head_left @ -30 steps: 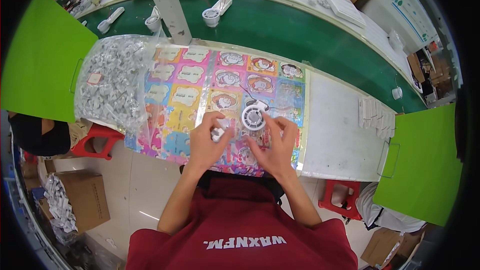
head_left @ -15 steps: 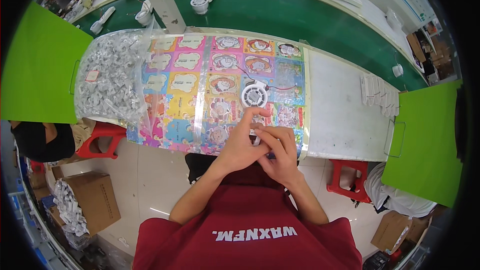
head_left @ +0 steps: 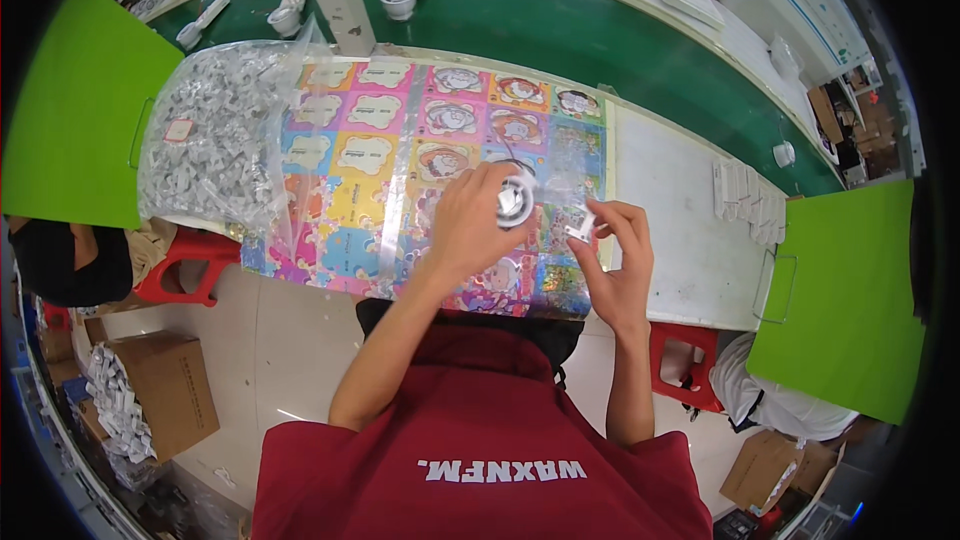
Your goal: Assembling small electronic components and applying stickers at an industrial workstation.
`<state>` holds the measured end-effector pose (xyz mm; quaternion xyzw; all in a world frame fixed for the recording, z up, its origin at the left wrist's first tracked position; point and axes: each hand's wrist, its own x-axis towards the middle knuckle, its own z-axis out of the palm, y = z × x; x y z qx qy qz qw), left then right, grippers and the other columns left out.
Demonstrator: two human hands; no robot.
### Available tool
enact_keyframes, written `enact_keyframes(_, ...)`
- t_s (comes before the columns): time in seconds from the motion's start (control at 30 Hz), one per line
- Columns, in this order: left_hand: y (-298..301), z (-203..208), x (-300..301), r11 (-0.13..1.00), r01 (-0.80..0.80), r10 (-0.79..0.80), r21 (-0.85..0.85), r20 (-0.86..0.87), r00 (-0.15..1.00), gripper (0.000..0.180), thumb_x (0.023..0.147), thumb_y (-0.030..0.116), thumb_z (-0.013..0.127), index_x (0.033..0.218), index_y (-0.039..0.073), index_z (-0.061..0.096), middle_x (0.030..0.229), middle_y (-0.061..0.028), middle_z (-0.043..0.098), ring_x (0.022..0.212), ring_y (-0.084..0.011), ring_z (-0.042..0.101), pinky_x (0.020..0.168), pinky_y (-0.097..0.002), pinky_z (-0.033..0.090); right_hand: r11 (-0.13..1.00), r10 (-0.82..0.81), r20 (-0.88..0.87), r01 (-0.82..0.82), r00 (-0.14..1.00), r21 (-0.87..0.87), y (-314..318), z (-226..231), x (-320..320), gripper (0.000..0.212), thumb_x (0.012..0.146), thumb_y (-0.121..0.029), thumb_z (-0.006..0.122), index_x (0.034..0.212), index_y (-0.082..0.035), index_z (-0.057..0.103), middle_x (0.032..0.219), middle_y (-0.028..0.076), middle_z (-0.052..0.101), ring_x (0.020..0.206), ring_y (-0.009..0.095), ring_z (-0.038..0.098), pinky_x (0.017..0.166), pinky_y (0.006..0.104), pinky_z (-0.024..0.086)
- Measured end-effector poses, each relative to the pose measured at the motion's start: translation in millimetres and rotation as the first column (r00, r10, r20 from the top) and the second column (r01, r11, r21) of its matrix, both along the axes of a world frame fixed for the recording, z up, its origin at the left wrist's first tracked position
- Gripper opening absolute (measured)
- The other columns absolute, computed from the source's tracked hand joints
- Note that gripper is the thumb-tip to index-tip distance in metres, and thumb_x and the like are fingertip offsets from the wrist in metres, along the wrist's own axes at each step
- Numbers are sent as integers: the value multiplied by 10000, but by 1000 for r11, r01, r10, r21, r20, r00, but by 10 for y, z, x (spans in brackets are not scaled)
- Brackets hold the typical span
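My left hand [head_left: 470, 222] is closed around the side of a round white fan housing [head_left: 515, 202] with a pale middle, above the colourful printed sheet [head_left: 365, 158]. A dark wire shows at the far side of the housing. Further right, my right hand [head_left: 622, 265] pinches a small white plastic piece [head_left: 579, 226] between thumb and fingers. The piece has small dark marks or holes. A short gap lies between it and the fan housing.
A clear bag of small white parts [head_left: 215, 140] lies at the left. White plastic parts [head_left: 748, 202] stand in a row at the right. Beyond the table runs a green conveyor belt [head_left: 560, 35] carrying white fan units [head_left: 398, 2]. Green panels [head_left: 850, 305] flank the table.
My hands were together near the table's front edge and have parted. The left hand has reached forward and gripped the fan housing; the right has moved right, bringing the small white piece into view.
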<state>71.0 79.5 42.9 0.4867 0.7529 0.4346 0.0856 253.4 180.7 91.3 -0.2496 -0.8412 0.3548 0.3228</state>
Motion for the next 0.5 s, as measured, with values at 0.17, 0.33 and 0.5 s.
enact_keyframes(0.17, -321, 131, -68, 936, 352, -349, 6, 151, 925, 584, 624, -6, 714, 1197, 57, 619, 1183, -140, 659, 1128, -360, 633, 996, -424, 494, 987, 138, 36, -135, 990, -82, -45, -81, 36, 483, 764, 44, 774, 1230, -31, 670, 1136, 111, 599, 978, 230, 599, 837, 328, 502)
enact_keyframes(0.33, -399, 133, 20, 935, 353, -352, 19, 146, 925, 579, 625, -30, 719, 1188, 63, 620, 1202, -129, 663, 1161, -349, 616, 1018, -428, 482, 933, 310, 141, -272, 940, -233, -45, -185, 13, 485, 800, 35, 764, 1267, -41, 658, 1193, 129, 569, 1077, 300, 612, 921, 375, 516)
enact_keyframes(0.5, -382, 117, 68, 939, 341, -344, 42, 122, 931, 568, 636, -29, 757, 1178, 66, 616, 1206, -127, 661, 1147, -348, 608, 1002, -438, 480, 957, 271, 186, -245, 944, -154, -81, -234, 12, 488, 807, 38, 750, 1278, -41, 651, 1192, 129, 571, 1075, 299, 615, 913, 390, 527)
